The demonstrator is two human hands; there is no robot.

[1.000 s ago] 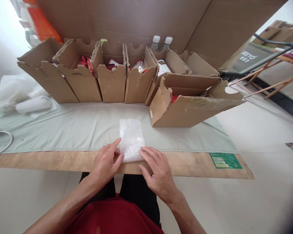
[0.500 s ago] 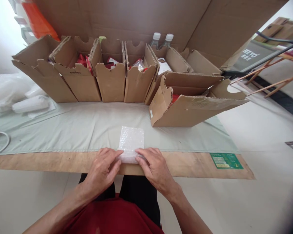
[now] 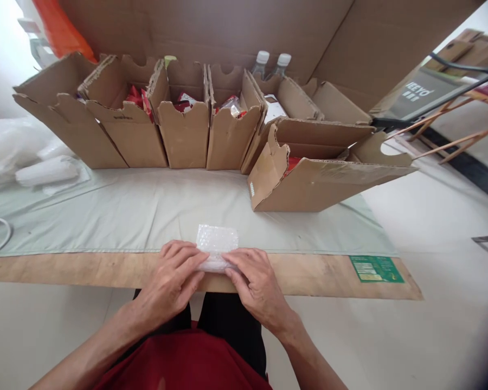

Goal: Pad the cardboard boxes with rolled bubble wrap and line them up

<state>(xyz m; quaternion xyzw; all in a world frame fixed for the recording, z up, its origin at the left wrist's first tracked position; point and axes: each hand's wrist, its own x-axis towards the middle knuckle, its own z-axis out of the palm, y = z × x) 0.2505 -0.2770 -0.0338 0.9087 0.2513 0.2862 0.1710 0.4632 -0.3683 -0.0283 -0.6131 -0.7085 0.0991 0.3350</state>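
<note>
A small sheet of clear bubble wrap point(image 3: 217, 238) lies at the table's front edge, its near end rolled into a short thick roll and its far end flat on the pale green cloth. My left hand point(image 3: 178, 273) grips the left end of the roll between thumb and fingers. At the right end, my right hand point(image 3: 252, 276) pinches the roll in the same way. Whether anything is inside the roll cannot be made out.
Several open cardboard bins point(image 3: 187, 135) stand in a row behind, some with red packets. Another bin point(image 3: 309, 184) sits angled at the right. Bubble wrap pieces point(image 3: 46, 171) lie at the left, near a white cable point(image 3: 8, 233). A green label point(image 3: 376, 269) marks the wooden edge.
The flat part of the bubble wrap has become shorter, its far edge now nearer to my hands. Both hands still hold the rolled end at about the same place.
</note>
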